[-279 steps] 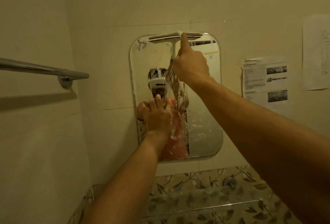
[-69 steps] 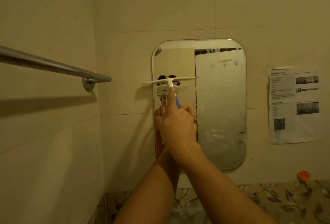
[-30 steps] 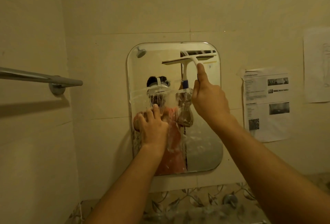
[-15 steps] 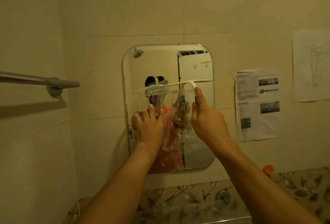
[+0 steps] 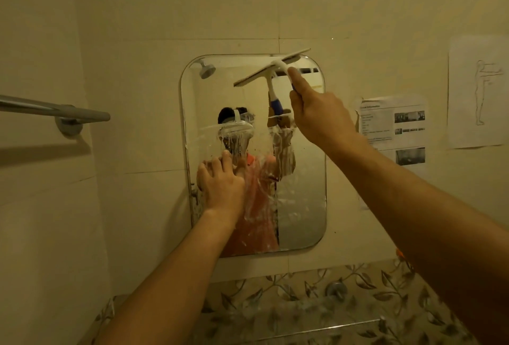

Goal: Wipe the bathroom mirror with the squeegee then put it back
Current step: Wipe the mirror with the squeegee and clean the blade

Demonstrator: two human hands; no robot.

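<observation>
A rounded rectangular mirror [image 5: 303, 207] hangs on the beige tiled wall, wet and streaked with foam across its middle and lower part. My right hand [image 5: 316, 113] grips the handle of a white squeegee [image 5: 271, 68], index finger stretched along the handle. Its blade is tilted, right end high at the mirror's top right corner, left end lower over the glass. My left hand [image 5: 221, 183] lies flat with fingers spread against the mirror's left side, holding nothing. The mirror reflects the squeegee's blue handle and my arms.
A metal towel bar [image 5: 55, 110] juts from the left wall. Printed sheets [image 5: 394, 127] and a drawing [image 5: 476, 91] are taped to the wall right of the mirror. Below runs a leaf-patterned tile band with a glass shelf [image 5: 316, 328] and a small orange object [image 5: 399, 252].
My right hand has lifted the squeegee from the mirror's middle back up to its top right corner, and the blade now tilts. The left hand has stayed pressed on the glass.
</observation>
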